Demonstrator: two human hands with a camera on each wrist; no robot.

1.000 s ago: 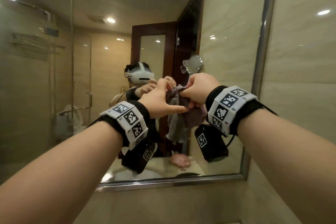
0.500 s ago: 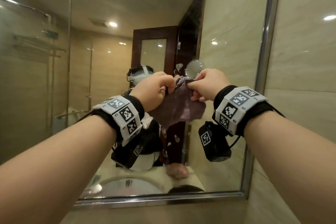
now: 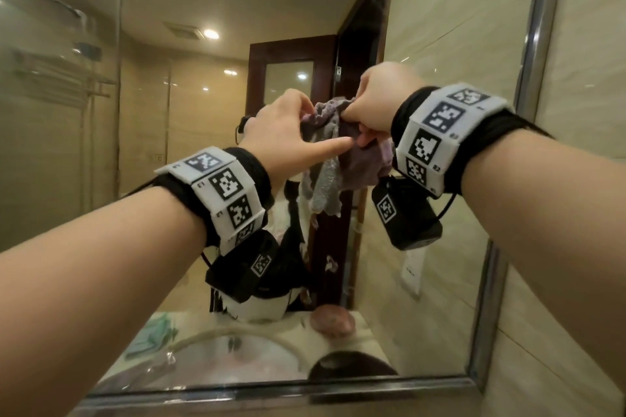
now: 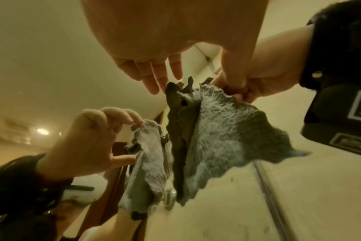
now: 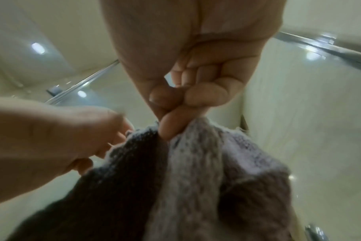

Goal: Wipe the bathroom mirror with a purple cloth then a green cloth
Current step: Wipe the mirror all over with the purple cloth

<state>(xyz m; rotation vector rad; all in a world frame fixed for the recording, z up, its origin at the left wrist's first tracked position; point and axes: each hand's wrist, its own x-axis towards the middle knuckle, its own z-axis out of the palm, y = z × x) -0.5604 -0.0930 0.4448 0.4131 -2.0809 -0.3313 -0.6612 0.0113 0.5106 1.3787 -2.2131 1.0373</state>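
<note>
Reaching in from centre-left of the head view, my left hand (image 3: 288, 132) is hanging spread-fingered, gripping nothing. Right of it, my right hand (image 3: 379, 101) is pinching the crumpled, nubbly purple microfibre cloth (image 3: 342, 159) by one edge before the framed bathroom mirror (image 3: 440, 264); that thin pinch is risking a drop.

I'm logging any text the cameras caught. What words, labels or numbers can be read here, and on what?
No readable words or brand.
Wristbands: black-and-white square marker patterns, with tiny characters beside them, too small to read.
Wrist cameras: one marker each, no text.
Camera label: blurred, unreadable.
</note>
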